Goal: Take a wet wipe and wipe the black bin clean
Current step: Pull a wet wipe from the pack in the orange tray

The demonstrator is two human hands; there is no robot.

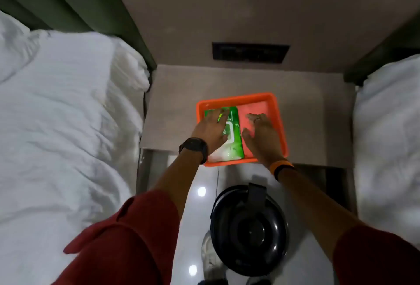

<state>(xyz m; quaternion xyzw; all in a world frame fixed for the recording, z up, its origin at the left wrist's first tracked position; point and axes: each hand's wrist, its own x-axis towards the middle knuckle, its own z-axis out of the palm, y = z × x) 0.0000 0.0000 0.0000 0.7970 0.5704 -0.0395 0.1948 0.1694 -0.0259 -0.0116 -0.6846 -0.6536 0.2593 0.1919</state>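
A green wet wipe pack point(234, 139) lies in the left half of an orange tray point(279, 112) on the bedside table point(172, 112). My left hand point(211, 129) rests flat on the pack, fingers spread. My right hand point(261, 134) hovers over the bare right half of the tray, fingers apart, holding nothing. The round black bin point(248, 230) with its lid shut stands on the floor below the table, between my forearms.
White-sheeted beds flank the narrow gap, one on the left point(63, 125) and one on the right point(388, 137). A dark panel point(250, 54) is set in the wall above the table. The glossy floor point(197, 193) reflects lights; a shoe point(210, 255) shows beside the bin.
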